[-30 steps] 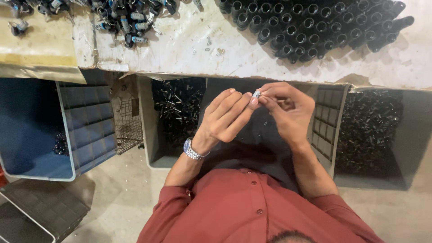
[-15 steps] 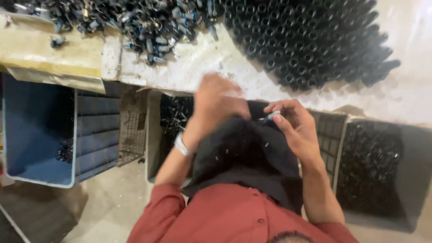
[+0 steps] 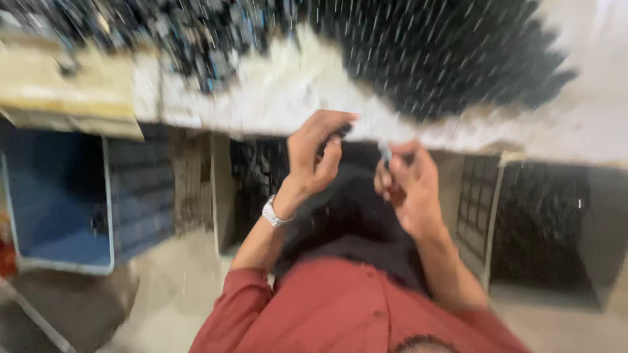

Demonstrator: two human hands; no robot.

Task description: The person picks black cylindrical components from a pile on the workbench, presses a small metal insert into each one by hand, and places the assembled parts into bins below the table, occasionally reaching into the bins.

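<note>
Frame heavily motion-blurred. Left hand (image 3: pixel 314 153) is raised at the front edge of the desk (image 3: pixel 281 91), fingers curled; a small dark part (image 3: pixel 340 133) seems pinched at the fingertips, but whether the grip is clamped on it cannot be told. A silver wristwatch (image 3: pixel 273 212) is worn on that wrist.

Right hand (image 3: pixel 405 186) is held just beside the left, apart from it, with a small pale metal piece (image 3: pixel 386 153) nipped between thumb and fingertips.

Both hands are held over a dark cloth (image 3: pixel 347 216) on the lap, above a red shirt (image 3: pixel 327 307). Large heap of black tubes (image 3: pixel 445 52) is seen on the desk, well beyond the hands; smaller mixed parts (image 3: pixel 196 33) lie to its left. Blue crate (image 3: pixel 59 196) sits under the desk at left, a crate of dark parts (image 3: pixel 549 216) at right.
</note>
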